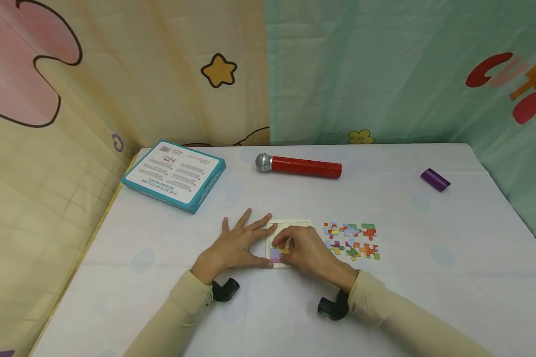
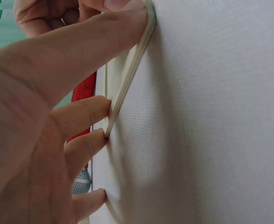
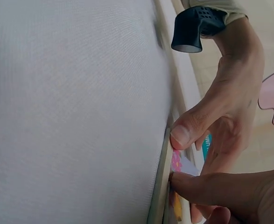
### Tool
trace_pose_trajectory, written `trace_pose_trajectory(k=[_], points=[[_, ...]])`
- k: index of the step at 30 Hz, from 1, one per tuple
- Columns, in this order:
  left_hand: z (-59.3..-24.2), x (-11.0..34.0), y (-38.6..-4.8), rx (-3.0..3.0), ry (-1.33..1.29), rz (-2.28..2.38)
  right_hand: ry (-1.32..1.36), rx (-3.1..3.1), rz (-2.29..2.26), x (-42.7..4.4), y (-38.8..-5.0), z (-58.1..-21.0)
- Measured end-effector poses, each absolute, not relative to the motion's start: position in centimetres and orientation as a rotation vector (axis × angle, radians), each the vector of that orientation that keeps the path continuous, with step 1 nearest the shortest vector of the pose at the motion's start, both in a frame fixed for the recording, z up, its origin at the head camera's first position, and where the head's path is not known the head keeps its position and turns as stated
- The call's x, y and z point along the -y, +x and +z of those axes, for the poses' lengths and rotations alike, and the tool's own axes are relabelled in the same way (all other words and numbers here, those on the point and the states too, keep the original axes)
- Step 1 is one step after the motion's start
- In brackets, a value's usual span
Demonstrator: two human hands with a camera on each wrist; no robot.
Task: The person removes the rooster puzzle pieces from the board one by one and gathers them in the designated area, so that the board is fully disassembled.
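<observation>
A small puzzle board (image 1: 295,221) with a pale raised rim lies on the table. My left hand (image 1: 236,246) spreads its fingers along the board's left side, the thumb on its near left corner. In the board's near left part, between both thumbs, is a lilac puzzle piece (image 3: 176,160) with a pink flower. My right hand (image 1: 306,248) reaches over the board and pinches a partly hidden yellowish puzzle piece (image 3: 177,207) beside it, thumb close to the near rim. Several loose puzzle pieces (image 1: 351,231) lie in two rows right of the board.
A teal-edged box (image 1: 171,173) lies at the back left. Behind the board is a red microphone (image 1: 305,166) with a silver head. A purple tube piece (image 1: 435,179) sits at the back right. Curtains (image 1: 362,64) rise behind the white table (image 1: 259,317).
</observation>
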State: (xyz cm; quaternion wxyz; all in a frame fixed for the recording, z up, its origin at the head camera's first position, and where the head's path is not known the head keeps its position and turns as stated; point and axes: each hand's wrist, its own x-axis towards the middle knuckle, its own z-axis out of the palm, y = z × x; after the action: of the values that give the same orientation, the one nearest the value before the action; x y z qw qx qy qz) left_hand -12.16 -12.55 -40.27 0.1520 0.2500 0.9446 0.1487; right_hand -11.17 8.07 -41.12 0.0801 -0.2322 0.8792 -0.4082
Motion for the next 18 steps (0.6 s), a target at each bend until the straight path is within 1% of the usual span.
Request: trace_pose_trajectory(k=[10, 18], points=[[-40.21, 12.51, -12.21, -2.721, 0.718, 0.416, -0.467, -2.464, -1.388, -9.00, -11.41, -41.36], [-40.24, 12.42, -12.20, -2.718, 0.706, 0.427, -0.446, -2.505, -1.377, -9.09, -11.27, -41.26]])
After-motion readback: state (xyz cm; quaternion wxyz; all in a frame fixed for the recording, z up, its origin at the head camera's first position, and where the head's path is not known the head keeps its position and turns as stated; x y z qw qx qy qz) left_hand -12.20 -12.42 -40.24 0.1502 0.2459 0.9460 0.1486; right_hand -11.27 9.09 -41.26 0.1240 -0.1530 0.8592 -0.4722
